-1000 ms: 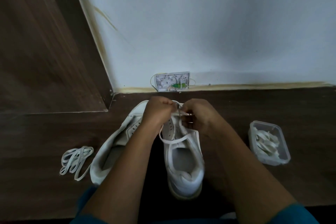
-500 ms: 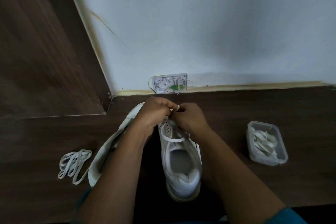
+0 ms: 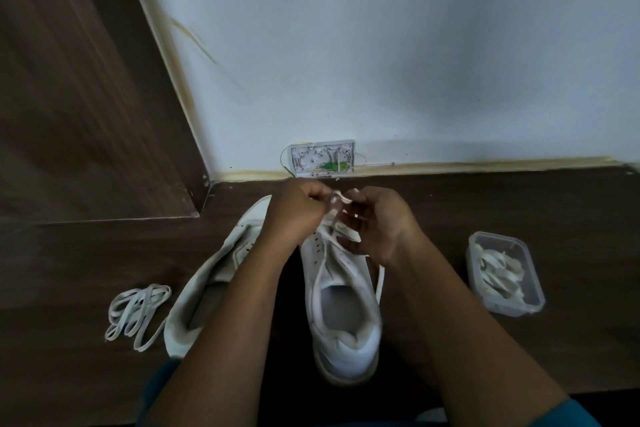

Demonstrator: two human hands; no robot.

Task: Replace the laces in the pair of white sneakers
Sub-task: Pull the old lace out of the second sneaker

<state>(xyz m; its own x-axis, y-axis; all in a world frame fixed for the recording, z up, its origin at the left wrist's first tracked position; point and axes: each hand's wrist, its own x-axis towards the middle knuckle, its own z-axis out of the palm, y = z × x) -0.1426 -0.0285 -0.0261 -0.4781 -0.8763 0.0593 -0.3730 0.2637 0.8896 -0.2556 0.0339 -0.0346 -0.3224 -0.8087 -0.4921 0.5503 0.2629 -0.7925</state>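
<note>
On the dark wood floor [image 3: 519, 204], left hand [image 3: 298, 210] and right hand [image 3: 375, 222] both pinch the lace [image 3: 341, 199] above the sneaker [image 3: 343, 315].

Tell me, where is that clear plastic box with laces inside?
In the head view, the clear plastic box sits on the dark wooden floor at the right side. It is apart from the sneaker being laced, to the right of the person's right forearm.

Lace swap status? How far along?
Looks done: unlacing. A loose lace bundle lies on the floor beside the tilted sneaker, whose visible eyelets are bare. In hand: left hand and right hand pinch a lace at the toe end of the upright sneaker; its upper eyelets are empty. Left: finish that one, then lace the tilted one. Spare laces sit in the container.
</note>
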